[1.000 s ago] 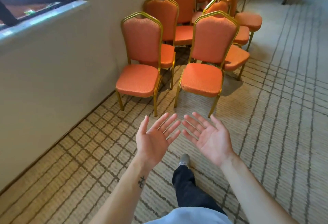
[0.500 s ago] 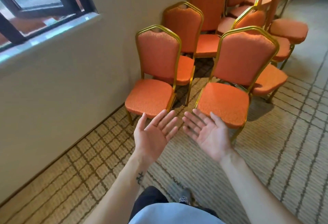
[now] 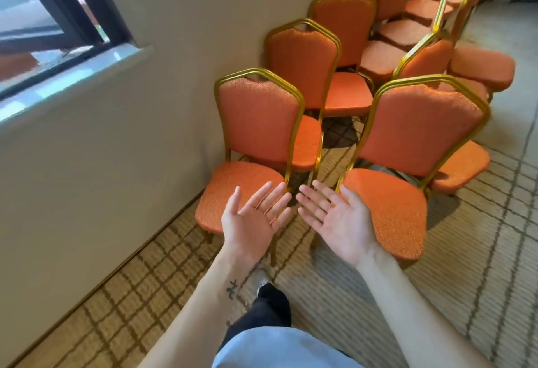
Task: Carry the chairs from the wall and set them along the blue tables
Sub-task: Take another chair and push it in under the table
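Several orange chairs with gold frames stand in rows along the beige wall. The nearest left chair (image 3: pixel 256 123) sits against the wall, and the nearest right chair (image 3: pixel 413 129) stands beside it. My left hand (image 3: pixel 253 219) is held out palm up in front of the left chair's seat, fingers straight, holding nothing. My right hand (image 3: pixel 337 219) is also palm up and empty, over the front left corner of the right chair's seat. Neither hand touches a chair. No blue table is in view.
More orange chairs (image 3: pixel 343 15) fill the space behind, reaching toward the far corner. A window (image 3: pixel 43 29) with a dark frame is set in the wall (image 3: pixel 116 149) at left. Patterned carpet (image 3: pixel 480 236) stretches to the right. My leg and shoe (image 3: pixel 262 280) show below.
The chairs have grown larger and closer as I walked toward them. Both hands stay open, palms up, now level with the two nearest seats.
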